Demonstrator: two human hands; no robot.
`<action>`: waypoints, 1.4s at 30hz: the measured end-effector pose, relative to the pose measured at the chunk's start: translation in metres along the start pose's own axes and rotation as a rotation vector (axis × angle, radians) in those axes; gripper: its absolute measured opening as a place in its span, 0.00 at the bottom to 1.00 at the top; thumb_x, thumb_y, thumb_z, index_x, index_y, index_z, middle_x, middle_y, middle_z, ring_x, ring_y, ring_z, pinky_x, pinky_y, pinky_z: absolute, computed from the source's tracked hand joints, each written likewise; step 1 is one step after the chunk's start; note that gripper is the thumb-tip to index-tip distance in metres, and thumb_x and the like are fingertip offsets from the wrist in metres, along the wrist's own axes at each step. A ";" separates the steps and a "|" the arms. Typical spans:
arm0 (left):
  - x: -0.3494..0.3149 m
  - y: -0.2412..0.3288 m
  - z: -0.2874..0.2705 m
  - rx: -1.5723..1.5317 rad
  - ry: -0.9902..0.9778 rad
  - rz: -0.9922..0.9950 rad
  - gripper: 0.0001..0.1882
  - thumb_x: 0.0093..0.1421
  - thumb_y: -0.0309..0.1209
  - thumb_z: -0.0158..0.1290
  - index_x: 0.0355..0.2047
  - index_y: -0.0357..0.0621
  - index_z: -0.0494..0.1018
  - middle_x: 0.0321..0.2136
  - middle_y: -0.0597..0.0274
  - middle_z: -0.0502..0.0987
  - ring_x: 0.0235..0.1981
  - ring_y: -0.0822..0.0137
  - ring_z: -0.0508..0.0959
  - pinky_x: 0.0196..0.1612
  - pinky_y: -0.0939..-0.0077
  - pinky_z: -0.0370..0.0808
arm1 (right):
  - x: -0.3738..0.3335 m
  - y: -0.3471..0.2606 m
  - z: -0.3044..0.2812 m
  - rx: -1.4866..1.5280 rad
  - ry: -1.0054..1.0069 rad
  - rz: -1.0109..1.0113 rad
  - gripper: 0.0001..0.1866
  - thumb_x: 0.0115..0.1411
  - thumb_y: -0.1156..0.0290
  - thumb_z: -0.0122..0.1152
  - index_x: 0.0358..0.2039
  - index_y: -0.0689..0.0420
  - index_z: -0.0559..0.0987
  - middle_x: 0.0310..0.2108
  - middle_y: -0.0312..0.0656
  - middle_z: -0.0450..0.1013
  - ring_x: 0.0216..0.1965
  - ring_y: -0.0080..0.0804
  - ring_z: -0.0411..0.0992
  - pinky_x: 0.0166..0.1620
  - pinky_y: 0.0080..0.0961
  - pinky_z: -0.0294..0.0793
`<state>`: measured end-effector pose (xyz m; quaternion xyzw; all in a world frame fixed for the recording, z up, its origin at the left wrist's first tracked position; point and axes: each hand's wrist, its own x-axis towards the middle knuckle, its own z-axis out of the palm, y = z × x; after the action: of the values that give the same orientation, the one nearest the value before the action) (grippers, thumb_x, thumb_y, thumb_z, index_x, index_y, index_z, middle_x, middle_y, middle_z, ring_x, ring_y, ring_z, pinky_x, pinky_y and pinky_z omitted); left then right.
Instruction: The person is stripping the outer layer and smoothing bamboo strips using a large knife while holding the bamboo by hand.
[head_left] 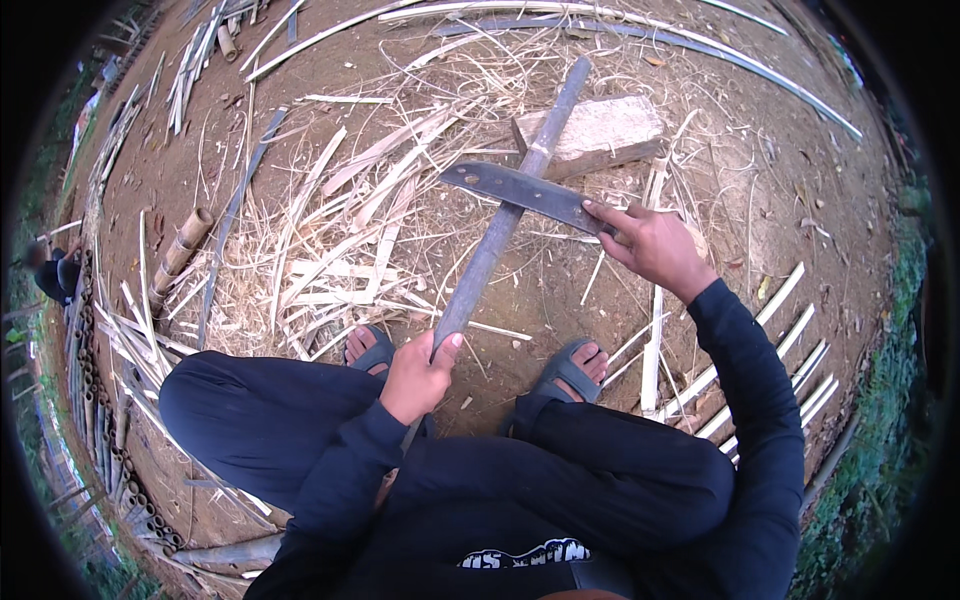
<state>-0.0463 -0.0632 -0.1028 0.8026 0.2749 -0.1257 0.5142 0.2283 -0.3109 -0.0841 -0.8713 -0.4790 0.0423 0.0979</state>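
Observation:
My left hand (420,378) is closed around the near end of a long grey-brown bamboo strip (485,262). The strip slants away from me, and its far part lies over the edge of a pale wooden block (608,128). In my right hand (655,248) is a broad dark machete (510,190), its blade pointing left and lying across the strip just short of the block. My right forefinger stretches along the blade's back; the machete's handle is hidden in the hand. Whether the blade's edge bites into the strip I cannot tell.
Thin shavings and pale split strips (350,250) cover the ground ahead and left. A short bamboo piece (182,255) lies at left. Several pale slats (770,370) lie at right. Stacked bamboo poles (105,430) line the left edge, near another person (62,275). My sandalled feet are close below.

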 end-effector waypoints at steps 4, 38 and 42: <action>0.002 0.017 -0.004 -0.290 -0.185 -0.301 0.22 0.70 0.47 0.48 0.29 0.39 0.66 0.14 0.61 0.66 0.09 0.70 0.66 0.12 0.71 0.62 | 0.003 0.040 0.028 0.163 0.125 0.317 0.19 0.63 0.56 0.59 0.55 0.40 0.78 0.21 0.46 0.75 0.21 0.45 0.77 0.27 0.41 0.78; 0.010 0.022 -0.023 -0.832 -0.518 -0.573 0.20 0.71 0.50 0.44 0.34 0.46 0.62 0.14 0.71 0.59 0.09 0.78 0.57 0.13 0.79 0.60 | -0.019 0.034 0.030 0.121 0.143 0.133 0.19 0.63 0.55 0.60 0.54 0.42 0.79 0.21 0.43 0.75 0.18 0.40 0.77 0.24 0.35 0.78; 0.008 0.021 -0.018 -0.808 -0.522 -0.568 0.19 0.72 0.49 0.43 0.34 0.46 0.63 0.14 0.70 0.59 0.09 0.78 0.58 0.14 0.79 0.60 | -0.037 0.004 0.034 0.019 0.079 -0.004 0.24 0.63 0.53 0.60 0.60 0.40 0.74 0.23 0.44 0.77 0.19 0.37 0.77 0.26 0.35 0.81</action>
<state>-0.0290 -0.0512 -0.0827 0.3786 0.3703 -0.3383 0.7779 0.2067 -0.3397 -0.1187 -0.8703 -0.4762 0.0122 0.1252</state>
